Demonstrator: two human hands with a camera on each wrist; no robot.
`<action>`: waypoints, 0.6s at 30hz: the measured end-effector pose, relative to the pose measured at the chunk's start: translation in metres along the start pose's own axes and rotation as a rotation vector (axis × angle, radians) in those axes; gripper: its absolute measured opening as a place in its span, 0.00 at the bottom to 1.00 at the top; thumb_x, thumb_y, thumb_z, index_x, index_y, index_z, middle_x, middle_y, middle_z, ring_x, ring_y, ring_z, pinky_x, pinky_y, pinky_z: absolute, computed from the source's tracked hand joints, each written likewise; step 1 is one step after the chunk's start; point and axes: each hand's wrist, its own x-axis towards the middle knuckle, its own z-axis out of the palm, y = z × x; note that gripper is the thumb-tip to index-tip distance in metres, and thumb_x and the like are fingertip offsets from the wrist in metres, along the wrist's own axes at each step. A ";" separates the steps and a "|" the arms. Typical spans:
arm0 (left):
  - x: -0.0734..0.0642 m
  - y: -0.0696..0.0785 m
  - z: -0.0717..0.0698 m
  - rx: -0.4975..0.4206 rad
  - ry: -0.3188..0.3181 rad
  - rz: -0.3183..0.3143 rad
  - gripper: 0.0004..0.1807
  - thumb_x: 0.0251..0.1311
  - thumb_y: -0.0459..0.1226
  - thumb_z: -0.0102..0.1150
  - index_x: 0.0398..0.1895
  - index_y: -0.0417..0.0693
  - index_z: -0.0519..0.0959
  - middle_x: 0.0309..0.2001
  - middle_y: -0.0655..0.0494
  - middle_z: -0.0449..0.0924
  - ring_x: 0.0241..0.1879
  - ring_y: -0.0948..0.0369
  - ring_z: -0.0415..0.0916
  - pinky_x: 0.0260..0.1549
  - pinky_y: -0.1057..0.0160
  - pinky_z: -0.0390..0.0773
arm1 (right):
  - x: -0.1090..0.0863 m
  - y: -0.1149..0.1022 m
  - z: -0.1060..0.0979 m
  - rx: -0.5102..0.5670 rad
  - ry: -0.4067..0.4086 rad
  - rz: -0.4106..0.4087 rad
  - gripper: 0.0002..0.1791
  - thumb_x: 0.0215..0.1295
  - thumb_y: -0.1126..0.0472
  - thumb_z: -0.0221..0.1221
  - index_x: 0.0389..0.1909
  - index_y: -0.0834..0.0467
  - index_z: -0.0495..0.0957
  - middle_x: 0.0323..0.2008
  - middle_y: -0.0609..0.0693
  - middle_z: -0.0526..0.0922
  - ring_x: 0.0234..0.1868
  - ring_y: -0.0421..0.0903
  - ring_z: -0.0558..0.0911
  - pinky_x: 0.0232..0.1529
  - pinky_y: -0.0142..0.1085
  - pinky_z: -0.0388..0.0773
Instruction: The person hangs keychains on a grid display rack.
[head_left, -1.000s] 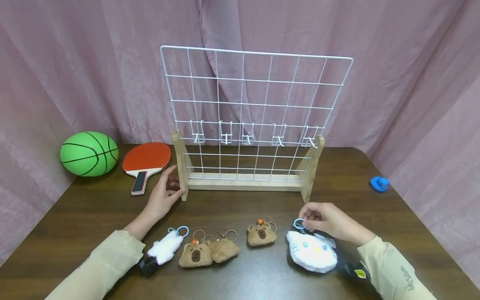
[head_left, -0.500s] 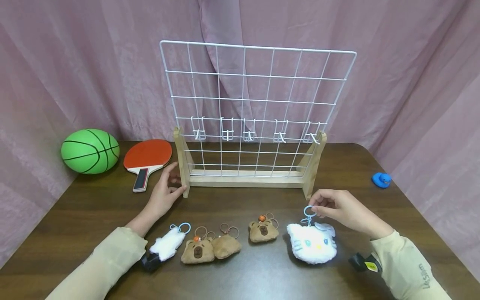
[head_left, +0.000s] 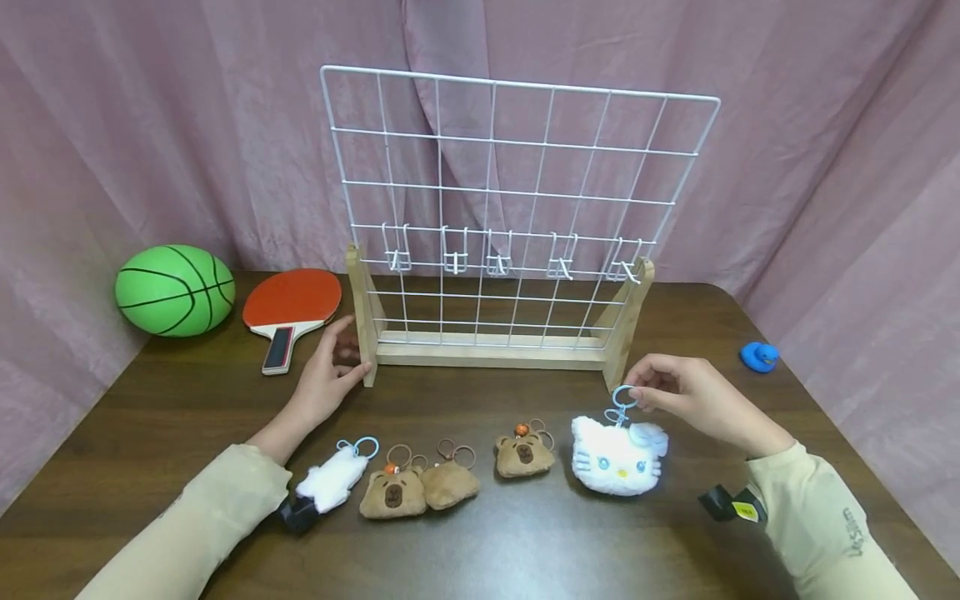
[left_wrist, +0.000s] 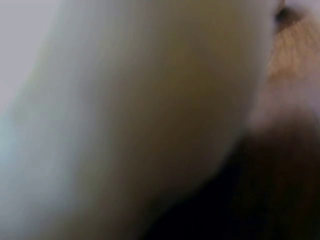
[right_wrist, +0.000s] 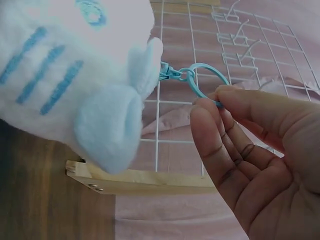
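My right hand (head_left: pixel 701 400) pinches the light blue ring (right_wrist: pixel 210 75) of a white plush cat-head keychain (head_left: pixel 617 458) between thumb and fingertips. The plush hangs upright below the ring, its blue-eyed face and pale blue bow showing. My left hand (head_left: pixel 324 375) holds the left wooden upright (head_left: pixel 363 317) of a white wire grid rack (head_left: pixel 491 193), thumb at the front edge and fingers partly hidden behind it. Several white hooks (head_left: pixel 498 263) hang in a row on the grid. The left wrist view is a blur, mostly sleeve (left_wrist: pixel 150 100).
Brown plush keychains (head_left: pixel 393 493) with bear-like faces and a white plush keychain (head_left: pixel 332 479) lie along the front of the table. A green ball (head_left: pixel 175 290) and a red table tennis paddle (head_left: pixel 292 300) are at left. At right sits a blue rubber duck (head_left: pixel 760 357).
My right hand has lifted the white cat-head keychain by its ring, up and slightly right, toward the rack. The left hand stays on the upright. The head view has shifted slightly.
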 end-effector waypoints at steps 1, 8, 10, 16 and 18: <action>0.000 0.000 0.000 -0.003 -0.001 -0.007 0.41 0.57 0.24 0.61 0.71 0.41 0.52 0.50 0.35 0.72 0.43 0.57 0.76 0.33 0.78 0.77 | 0.001 0.000 -0.001 0.002 0.004 -0.001 0.03 0.62 0.64 0.63 0.36 0.55 0.79 0.28 0.43 0.82 0.28 0.35 0.79 0.30 0.30 0.80; 0.001 0.001 -0.002 0.007 0.005 0.004 0.41 0.56 0.24 0.62 0.71 0.40 0.53 0.50 0.35 0.73 0.42 0.65 0.75 0.33 0.80 0.76 | 0.005 0.000 -0.006 -0.021 0.074 -0.038 0.05 0.61 0.65 0.63 0.37 0.55 0.80 0.27 0.44 0.83 0.26 0.33 0.80 0.30 0.28 0.79; 0.001 0.001 -0.001 0.011 0.003 0.018 0.41 0.56 0.24 0.62 0.71 0.40 0.53 0.49 0.35 0.73 0.42 0.66 0.74 0.33 0.80 0.76 | 0.005 0.000 -0.007 -0.029 0.099 -0.039 0.05 0.61 0.65 0.63 0.38 0.55 0.80 0.26 0.44 0.83 0.26 0.32 0.80 0.30 0.28 0.79; 0.000 0.004 0.000 -0.011 -0.004 -0.005 0.40 0.58 0.24 0.60 0.71 0.41 0.53 0.50 0.34 0.72 0.46 0.43 0.76 0.34 0.79 0.76 | 0.008 -0.001 -0.012 -0.052 0.166 -0.033 0.05 0.61 0.65 0.63 0.37 0.57 0.81 0.26 0.45 0.83 0.26 0.34 0.82 0.30 0.26 0.79; -0.001 0.004 0.000 -0.015 -0.004 -0.013 0.40 0.58 0.24 0.60 0.71 0.41 0.53 0.50 0.34 0.72 0.46 0.45 0.76 0.34 0.78 0.77 | 0.010 -0.002 -0.014 -0.057 0.180 -0.030 0.05 0.61 0.65 0.63 0.37 0.58 0.81 0.26 0.46 0.84 0.26 0.34 0.82 0.30 0.25 0.79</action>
